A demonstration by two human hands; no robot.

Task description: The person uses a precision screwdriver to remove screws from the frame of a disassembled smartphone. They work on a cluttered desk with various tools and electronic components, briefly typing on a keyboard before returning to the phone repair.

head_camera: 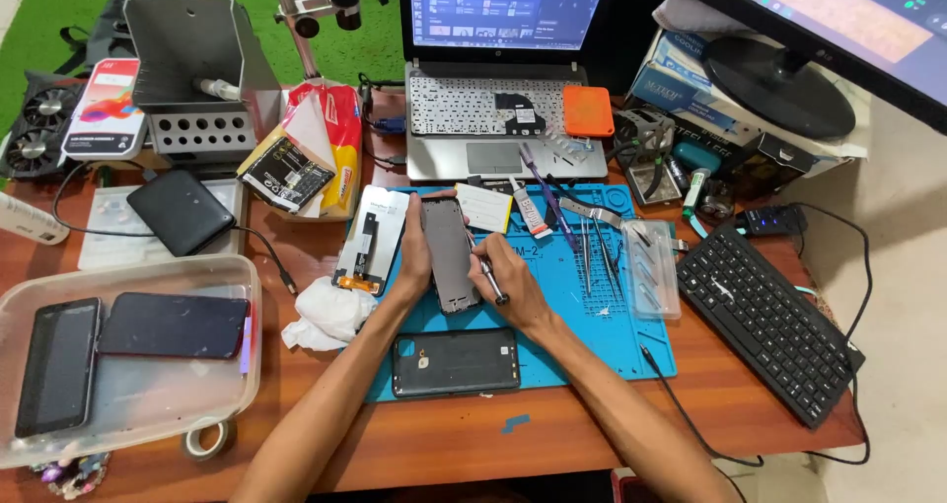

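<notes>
We see the left hand [414, 251] gripping the left edge of a grey rectangular phone frame [450, 254], held upright over the blue silicone repair mat [602, 335]. The right hand [515, 284] is closed on a thin metal-tipped tool [489, 274], tip touching the frame's right edge. So the frame sits between both grips. A black phone back cover [455, 362] lies just below on the mat, a white display panel [371, 239] just left. White crumpled tissue [326, 316] rests on the wooden tabletop [444, 439].
</notes>
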